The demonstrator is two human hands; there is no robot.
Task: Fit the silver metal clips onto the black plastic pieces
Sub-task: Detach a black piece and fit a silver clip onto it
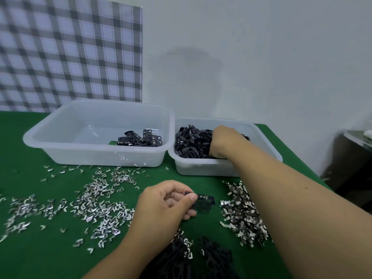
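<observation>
My left hand (167, 200) pinches a flat black plastic piece (204, 201) between thumb and fingers, just above the green table. My right hand (223, 140) reaches into the right tub (201, 168), its fingers buried in the heap of black plastic pieces (191, 141); what they hold is hidden. Silver metal clips lie scattered on the left (96, 202), and a denser pile of clips (241, 214) sits under my right forearm. More black pieces (193, 256) lie at the near edge.
A larger translucent tub (60, 150) at back left holds a few black pieces (141, 138) with clips on them. The green cloth (30, 137) covers the table. A checked cloth hangs on the wall behind. A dark stand is at far right.
</observation>
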